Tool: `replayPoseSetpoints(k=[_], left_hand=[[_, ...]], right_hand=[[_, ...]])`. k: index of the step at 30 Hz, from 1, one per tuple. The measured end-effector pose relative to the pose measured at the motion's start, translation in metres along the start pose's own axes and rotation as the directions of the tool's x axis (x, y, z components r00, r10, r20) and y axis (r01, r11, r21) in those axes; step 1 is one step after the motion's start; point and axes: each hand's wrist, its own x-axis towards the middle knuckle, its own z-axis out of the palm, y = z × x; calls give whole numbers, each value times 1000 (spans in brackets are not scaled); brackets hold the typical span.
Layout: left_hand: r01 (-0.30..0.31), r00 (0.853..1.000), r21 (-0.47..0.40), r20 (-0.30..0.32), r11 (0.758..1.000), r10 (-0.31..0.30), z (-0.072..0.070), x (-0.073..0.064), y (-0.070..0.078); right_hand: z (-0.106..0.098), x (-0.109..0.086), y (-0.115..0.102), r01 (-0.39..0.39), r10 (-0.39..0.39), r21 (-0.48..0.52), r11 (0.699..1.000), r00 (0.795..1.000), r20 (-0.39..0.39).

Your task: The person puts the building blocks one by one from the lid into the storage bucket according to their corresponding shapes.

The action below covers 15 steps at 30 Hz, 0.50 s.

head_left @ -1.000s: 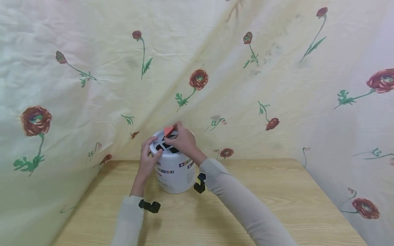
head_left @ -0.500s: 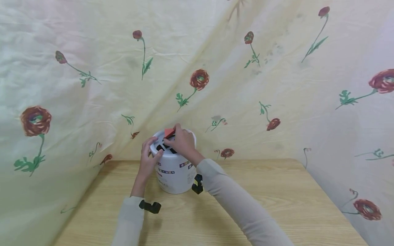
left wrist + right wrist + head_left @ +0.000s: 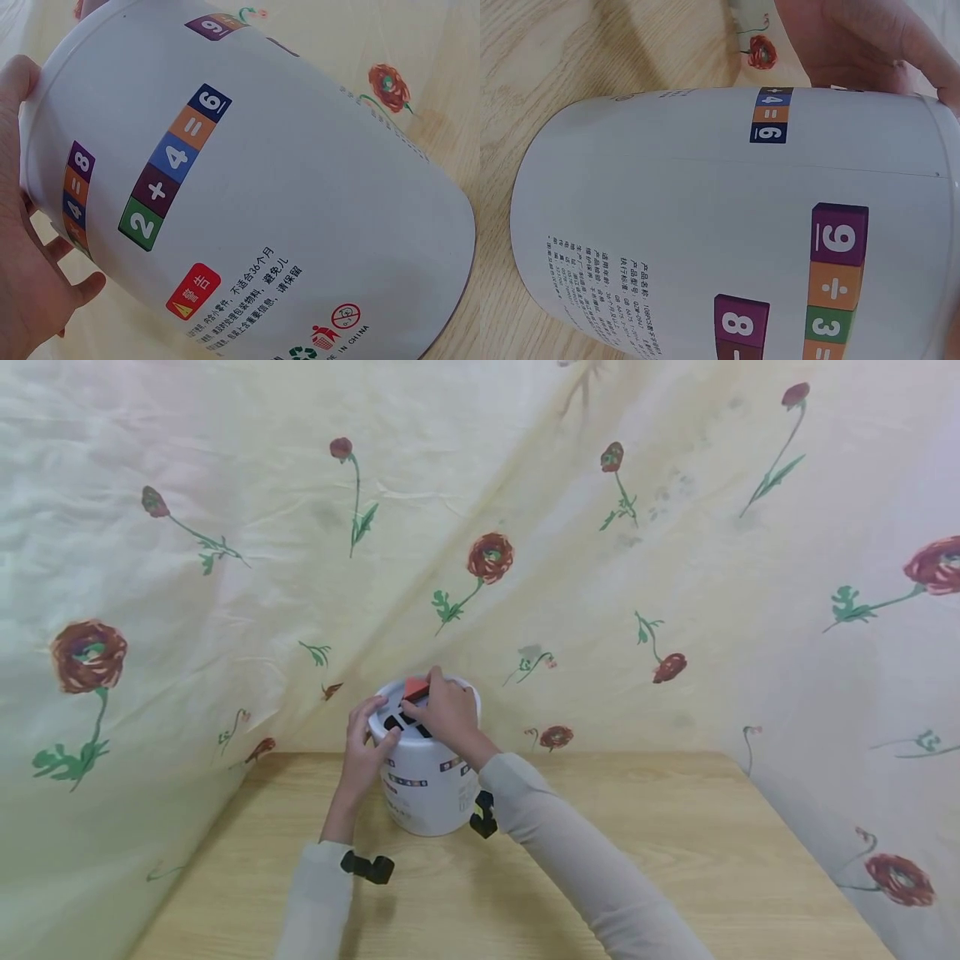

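Note:
A white bucket (image 3: 426, 797) stands upright on the wooden table, printed with coloured number sums. Its white lid has several dark cut-out openings. My left hand (image 3: 365, 752) grips the left side of the bucket's rim, thumb at the near edge and fingers farther back. In the left wrist view, that hand (image 3: 34, 262) curves against the bucket's top edge. Above the lid, my right hand (image 3: 450, 710) pinches a red triangular block (image 3: 416, 687) at an opening; how far it sits inside is hidden. From the right wrist, only the bucket (image 3: 705, 202) and left hand (image 3: 870, 41) show.
The light wooden table (image 3: 637, 835) runs to a floral cloth (image 3: 585, 610) hanging close behind the bucket and along both sides. Black wrist devices (image 3: 367, 867) sit on both pale sleeves, the right one close to the bucket's wall.
The red block has tipped and dropped slightly toward the lid in my right hand, which has lowered a little. My left hand keeps its place on the rim.

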Motion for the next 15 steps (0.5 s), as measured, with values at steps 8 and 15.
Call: replayPoseSetpoints(k=[8,15], left_hand=[[-1,1000,10,-9,1000,1,1,-2,2],[-3,1000,4,-1,1000,3,0,0,0]], right_hand=[[1,-1,1,17,-17,-11,1000,1000,-5],[0,-1,3,34,-34,-10,999,999,-18]])
